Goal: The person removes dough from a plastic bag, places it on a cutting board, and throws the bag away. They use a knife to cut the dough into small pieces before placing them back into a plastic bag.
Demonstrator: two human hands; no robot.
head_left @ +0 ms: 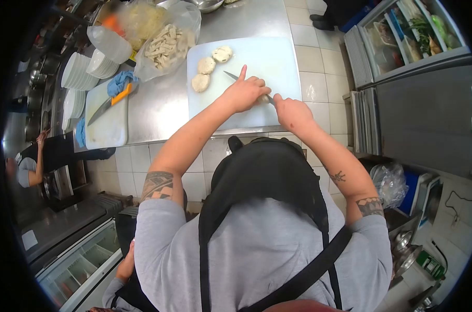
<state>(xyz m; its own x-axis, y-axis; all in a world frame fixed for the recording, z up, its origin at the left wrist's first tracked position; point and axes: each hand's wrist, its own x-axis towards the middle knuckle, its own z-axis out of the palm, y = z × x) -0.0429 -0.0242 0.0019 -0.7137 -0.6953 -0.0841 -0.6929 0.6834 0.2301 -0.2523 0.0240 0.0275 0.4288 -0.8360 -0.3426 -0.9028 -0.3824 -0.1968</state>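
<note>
My right hand (292,112) is wrapped round the handle of a knife (231,76). Its blade runs under my left hand, and the tip shows on the far side. My left hand (246,92) is curled over the blade with one finger or thumb sticking up. A bit of something pale shows beneath its fingers, mostly hidden. Both hands are over a white cutting board (267,54). Three pale round patties or dough-like pieces lie at its left: one at the top (222,53), one in the middle (206,65) and one below (200,82).
Left of the board are a bag of pale strips (166,47), stacked white plates (75,70) and a smaller board (113,125) with an orange-handled knife (111,105) and blue cloth (122,82). An open chilled counter (410,31) is at right. Other people stand at the left and lower left.
</note>
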